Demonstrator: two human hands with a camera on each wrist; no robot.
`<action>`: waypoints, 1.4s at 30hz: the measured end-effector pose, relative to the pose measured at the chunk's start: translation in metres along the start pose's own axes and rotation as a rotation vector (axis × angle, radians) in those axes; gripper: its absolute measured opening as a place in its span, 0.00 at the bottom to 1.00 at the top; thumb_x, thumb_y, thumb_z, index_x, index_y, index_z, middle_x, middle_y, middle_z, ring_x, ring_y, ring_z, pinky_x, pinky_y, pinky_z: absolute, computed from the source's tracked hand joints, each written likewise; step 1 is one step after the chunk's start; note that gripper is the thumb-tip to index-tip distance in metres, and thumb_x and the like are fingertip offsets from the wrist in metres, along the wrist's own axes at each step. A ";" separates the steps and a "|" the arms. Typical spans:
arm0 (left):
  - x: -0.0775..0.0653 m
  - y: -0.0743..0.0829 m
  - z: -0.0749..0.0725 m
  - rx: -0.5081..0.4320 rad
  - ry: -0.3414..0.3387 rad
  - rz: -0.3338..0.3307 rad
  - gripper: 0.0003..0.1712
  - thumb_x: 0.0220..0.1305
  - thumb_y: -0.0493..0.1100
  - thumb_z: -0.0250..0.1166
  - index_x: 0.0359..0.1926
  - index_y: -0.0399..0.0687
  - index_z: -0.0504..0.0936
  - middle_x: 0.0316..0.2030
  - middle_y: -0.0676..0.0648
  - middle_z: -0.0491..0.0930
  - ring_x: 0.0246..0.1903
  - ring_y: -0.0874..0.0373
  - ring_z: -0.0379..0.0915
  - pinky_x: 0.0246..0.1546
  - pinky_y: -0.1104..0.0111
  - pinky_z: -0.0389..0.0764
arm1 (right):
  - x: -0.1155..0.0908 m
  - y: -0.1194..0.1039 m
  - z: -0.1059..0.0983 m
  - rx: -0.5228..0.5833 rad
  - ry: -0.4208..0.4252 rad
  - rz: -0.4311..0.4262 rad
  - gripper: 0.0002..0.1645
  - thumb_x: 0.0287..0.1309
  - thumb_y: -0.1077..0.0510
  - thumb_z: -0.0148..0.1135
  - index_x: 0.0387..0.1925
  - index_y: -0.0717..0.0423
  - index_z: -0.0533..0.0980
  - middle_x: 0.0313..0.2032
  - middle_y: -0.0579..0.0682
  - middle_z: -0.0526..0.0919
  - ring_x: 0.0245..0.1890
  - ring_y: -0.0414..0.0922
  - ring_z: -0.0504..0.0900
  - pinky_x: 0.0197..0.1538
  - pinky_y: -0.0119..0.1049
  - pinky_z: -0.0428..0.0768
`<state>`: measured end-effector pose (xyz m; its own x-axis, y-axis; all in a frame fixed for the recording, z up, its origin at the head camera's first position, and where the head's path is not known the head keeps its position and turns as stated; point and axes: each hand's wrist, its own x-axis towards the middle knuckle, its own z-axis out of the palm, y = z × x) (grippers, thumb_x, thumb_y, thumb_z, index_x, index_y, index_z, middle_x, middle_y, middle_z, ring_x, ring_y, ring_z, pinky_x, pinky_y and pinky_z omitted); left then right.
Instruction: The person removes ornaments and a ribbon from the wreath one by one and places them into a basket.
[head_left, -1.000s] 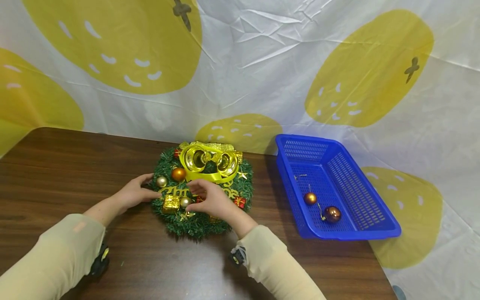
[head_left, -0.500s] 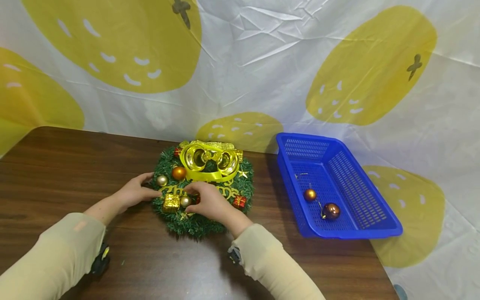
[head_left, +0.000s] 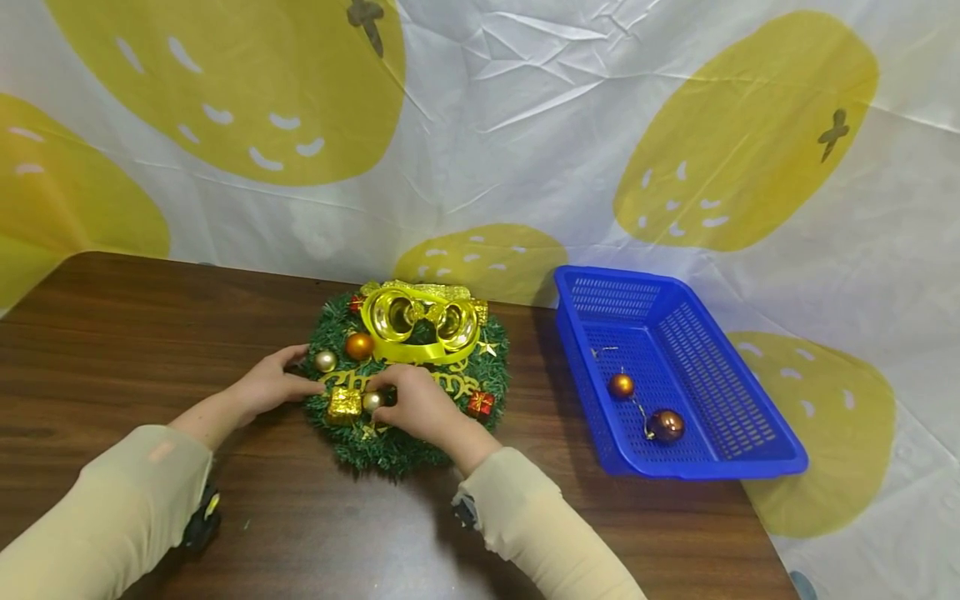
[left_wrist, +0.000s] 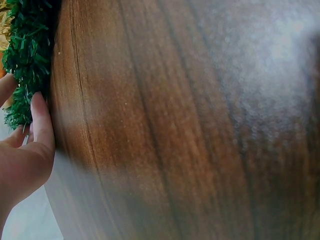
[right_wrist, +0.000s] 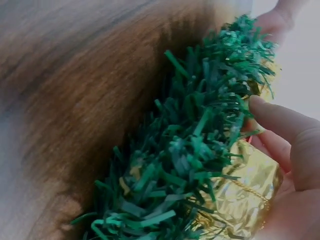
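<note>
A green tinsel wreath (head_left: 390,457) lies on the table, trimmed with yellow bells (head_left: 392,317), a yellow ribbon and gold lettering. My left hand (head_left: 264,387) holds the wreath's left edge; in the left wrist view its thumb and fingers sit on either side of the tinsel (left_wrist: 31,55). With thumb and forefinger, my right hand (head_left: 426,407) pinches a small pale gold ball (head_left: 372,402) at the wreath's lower middle. Beside that ball is a gold foil gift box (head_left: 344,406). The right wrist view shows the right thumb (right_wrist: 280,120) close against the tinsel, above another gold foil box (right_wrist: 245,190).
Right of the wreath stands a blue plastic basket (head_left: 585,400). Inside it lie a copper ball (head_left: 621,386), a larger brown ball (head_left: 666,426) and a small thin piece. The wreath also carries an orange ball (head_left: 358,346) and a red gift box (head_left: 481,404). A printed cloth (head_left: 487,150) hangs behind.
My right hand has moved slightly left and its thumb and forefinger have closed on the small pale gold ball. My left hand has stayed at the wreath's edge.
</note>
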<state>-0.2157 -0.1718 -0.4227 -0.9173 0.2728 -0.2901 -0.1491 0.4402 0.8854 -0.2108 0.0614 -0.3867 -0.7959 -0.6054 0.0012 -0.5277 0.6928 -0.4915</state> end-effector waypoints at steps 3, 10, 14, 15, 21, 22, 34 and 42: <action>0.000 -0.001 0.000 -0.005 -0.002 0.002 0.53 0.62 0.47 0.62 0.71 0.30 0.35 0.68 0.23 0.41 0.64 0.31 0.52 0.60 0.48 0.69 | -0.001 0.000 -0.003 0.107 0.004 0.041 0.17 0.52 0.60 0.68 0.46 0.56 0.80 0.45 0.50 0.84 0.45 0.44 0.81 0.47 0.28 0.79; 0.002 -0.003 0.000 -0.013 -0.008 0.002 0.53 0.63 0.47 0.62 0.72 0.31 0.35 0.68 0.23 0.40 0.64 0.32 0.54 0.60 0.49 0.70 | -0.002 0.002 -0.008 0.278 0.018 0.109 0.16 0.52 0.60 0.68 0.45 0.56 0.79 0.44 0.51 0.84 0.48 0.47 0.81 0.52 0.34 0.79; 0.002 -0.003 0.000 -0.016 -0.010 0.009 0.53 0.63 0.47 0.62 0.71 0.31 0.35 0.68 0.23 0.40 0.63 0.32 0.55 0.59 0.49 0.71 | -0.001 0.004 -0.009 0.354 0.044 0.131 0.16 0.51 0.62 0.68 0.44 0.57 0.79 0.42 0.52 0.84 0.44 0.47 0.82 0.49 0.31 0.79; 0.002 -0.002 0.001 -0.020 -0.010 0.012 0.53 0.63 0.46 0.61 0.71 0.30 0.35 0.68 0.23 0.40 0.63 0.32 0.56 0.59 0.50 0.71 | -0.001 0.004 -0.010 0.379 0.051 0.132 0.16 0.50 0.62 0.68 0.43 0.58 0.79 0.41 0.54 0.84 0.43 0.47 0.82 0.47 0.30 0.79; 0.000 0.000 0.002 -0.035 -0.009 0.018 0.52 0.63 0.44 0.61 0.71 0.30 0.34 0.68 0.23 0.40 0.61 0.33 0.61 0.59 0.52 0.73 | 0.000 0.007 -0.015 0.480 0.095 0.161 0.18 0.48 0.64 0.69 0.44 0.61 0.79 0.40 0.57 0.84 0.38 0.45 0.83 0.38 0.26 0.80; 0.000 0.000 0.002 -0.034 -0.009 0.017 0.52 0.63 0.45 0.61 0.71 0.30 0.34 0.68 0.23 0.40 0.61 0.33 0.61 0.59 0.52 0.73 | 0.000 0.007 -0.015 0.489 0.098 0.170 0.19 0.48 0.64 0.69 0.45 0.60 0.79 0.40 0.57 0.84 0.38 0.45 0.83 0.38 0.25 0.80; 0.001 0.001 0.002 -0.035 -0.009 0.016 0.52 0.63 0.44 0.61 0.71 0.30 0.35 0.68 0.23 0.40 0.60 0.34 0.63 0.58 0.53 0.74 | -0.002 0.012 -0.025 0.547 0.119 0.229 0.22 0.48 0.62 0.70 0.48 0.59 0.79 0.42 0.58 0.84 0.38 0.45 0.83 0.38 0.28 0.81; 0.000 0.000 0.001 -0.036 -0.015 0.017 0.52 0.64 0.44 0.61 0.71 0.30 0.34 0.68 0.23 0.39 0.61 0.34 0.62 0.57 0.53 0.75 | -0.006 0.011 -0.035 0.541 0.128 0.232 0.23 0.47 0.62 0.70 0.48 0.59 0.79 0.42 0.57 0.84 0.39 0.45 0.83 0.40 0.30 0.82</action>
<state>-0.2155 -0.1704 -0.4231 -0.9143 0.2930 -0.2798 -0.1469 0.4039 0.9029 -0.2221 0.0863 -0.3611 -0.9195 -0.3867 -0.0708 -0.1366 0.4832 -0.8648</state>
